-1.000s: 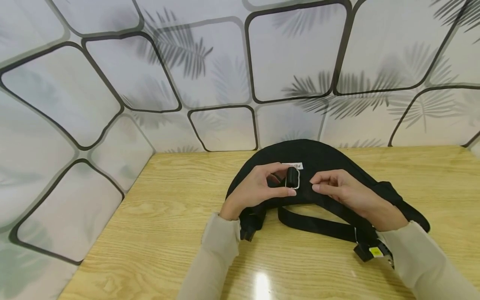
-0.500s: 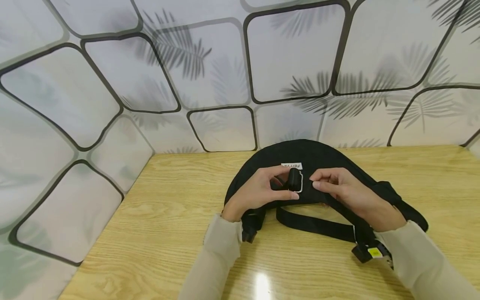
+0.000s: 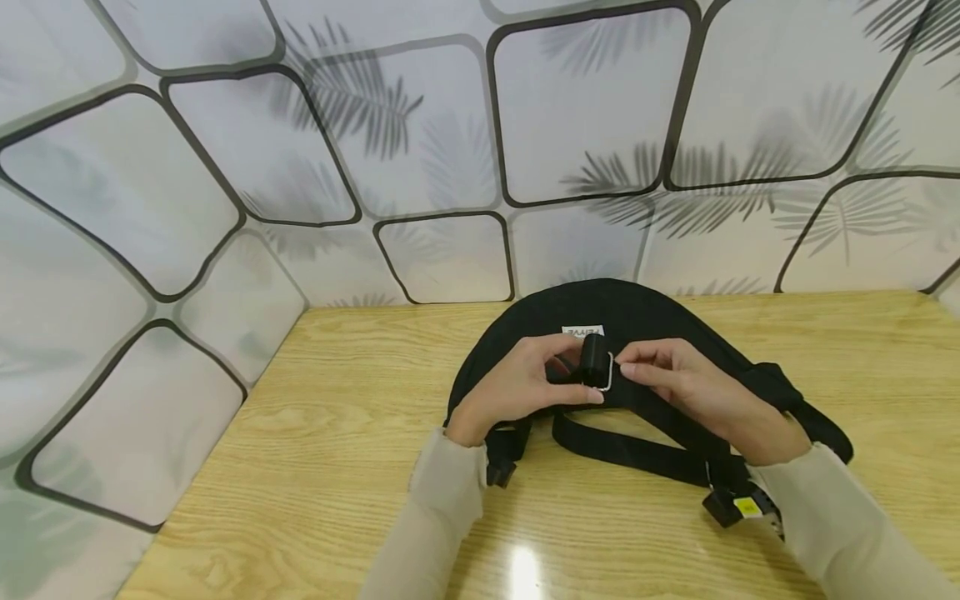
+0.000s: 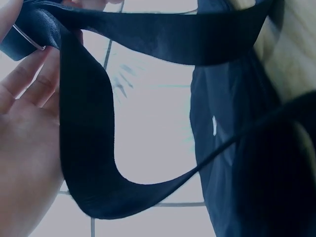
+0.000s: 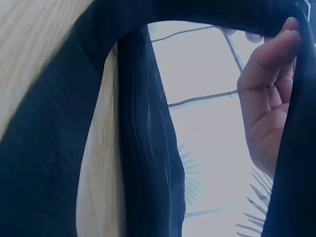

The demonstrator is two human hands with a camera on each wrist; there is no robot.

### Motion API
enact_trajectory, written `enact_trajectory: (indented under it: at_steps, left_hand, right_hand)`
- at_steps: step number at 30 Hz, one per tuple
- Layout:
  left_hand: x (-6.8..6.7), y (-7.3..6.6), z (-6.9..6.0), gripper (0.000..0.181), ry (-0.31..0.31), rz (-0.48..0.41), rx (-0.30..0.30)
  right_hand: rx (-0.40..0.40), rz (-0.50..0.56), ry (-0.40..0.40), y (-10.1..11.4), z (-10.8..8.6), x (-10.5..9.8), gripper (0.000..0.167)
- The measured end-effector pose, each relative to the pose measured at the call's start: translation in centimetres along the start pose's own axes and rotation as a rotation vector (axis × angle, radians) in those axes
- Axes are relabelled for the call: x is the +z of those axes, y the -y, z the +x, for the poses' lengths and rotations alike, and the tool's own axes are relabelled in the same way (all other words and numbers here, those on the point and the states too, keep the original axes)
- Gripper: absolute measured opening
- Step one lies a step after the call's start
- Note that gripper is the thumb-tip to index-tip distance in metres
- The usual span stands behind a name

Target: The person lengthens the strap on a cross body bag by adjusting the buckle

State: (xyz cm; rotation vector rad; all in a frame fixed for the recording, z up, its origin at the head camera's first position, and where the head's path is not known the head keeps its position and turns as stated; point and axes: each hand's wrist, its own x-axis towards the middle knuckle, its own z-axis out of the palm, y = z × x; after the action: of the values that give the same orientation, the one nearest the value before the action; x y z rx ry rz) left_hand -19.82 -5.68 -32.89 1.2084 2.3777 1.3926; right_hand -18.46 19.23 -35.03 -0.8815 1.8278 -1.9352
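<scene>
A black waist bag (image 3: 607, 304) with a curved top edge and a white label (image 3: 583, 331) lies on the table in the head view. My left hand (image 3: 510, 379) holds a silver rectangular ring (image 3: 610, 367) between thumb and fingers, with folded black webbing (image 3: 595, 360) through it. My right hand (image 3: 686, 387) pinches the black strap (image 3: 663, 421) just right of the ring. The left wrist view shows the webbing (image 4: 86, 118) hanging in a wide loop beside the left palm. In the right wrist view, strap partly covers the right fingers (image 5: 276, 54).
A black buckle piece (image 3: 501, 471) hangs by the left sleeve. Another buckle with a yellow sticker (image 3: 747, 507) lies on the wooden table (image 3: 337, 467) by the right sleeve. Patterned white cloth (image 3: 442, 125) stands behind and at the left.
My left hand has moved slightly right with the ring and folded webbing, closing most of the gap to my right hand. The right hand has hardly moved.
</scene>
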Motion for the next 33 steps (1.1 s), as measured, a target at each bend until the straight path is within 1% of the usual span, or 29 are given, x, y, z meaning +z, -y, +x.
enact_trajectory:
  at_steps: [2,6,9,13,20,23,26,29,33]
  left_hand:
    - [-0.4,0.0,-0.2,0.043,-0.025,0.004,0.012]
    - [-1.2,0.0,-0.6,0.042,-0.078,-0.005,0.023]
    - [-1.4,-0.1,-0.8,0.042,-0.099,-0.022,0.025]
    - [-1.3,-0.3,-0.7,0.043,-0.085,-0.033,0.027]
    - [-0.4,-0.2,-0.2,0.044,-0.035,-0.023,-0.004]
    - [0.1,-0.2,0.0,0.04,-0.015,-0.021,-0.004]
    - [0.5,-0.2,0.2,0.035,-0.01,-0.012,-0.003]
    - [1.0,-0.2,0.3,0.033,-0.014,-0.002,0.008]
    - [1.6,-0.1,0.6,0.036,-0.028,-0.005,0.053]
  right_hand:
    - [0.022,-0.002,0.004,0.1,0.0,-0.2,0.028]
    - [0.036,-0.041,-0.019,0.0,-0.1,-0.5,0.031]
    - [0.043,-0.073,-0.044,-0.2,-0.2,-0.7,0.033]
    - [0.042,-0.103,-0.062,-0.3,-0.3,-0.8,0.036]
    - [-0.018,-0.124,-0.063,-0.3,-0.2,-0.8,0.034]
    - [-0.028,-0.119,-0.066,-0.2,-0.2,-0.7,0.035]
    - [-0.043,-0.104,-0.065,-0.2,-0.2,-0.5,0.037]
    - [-0.064,-0.083,-0.061,-0.2,-0.1,-0.4,0.038]
    - [-0.066,-0.037,-0.069,-0.2,-0.1,-0.3,0.035]
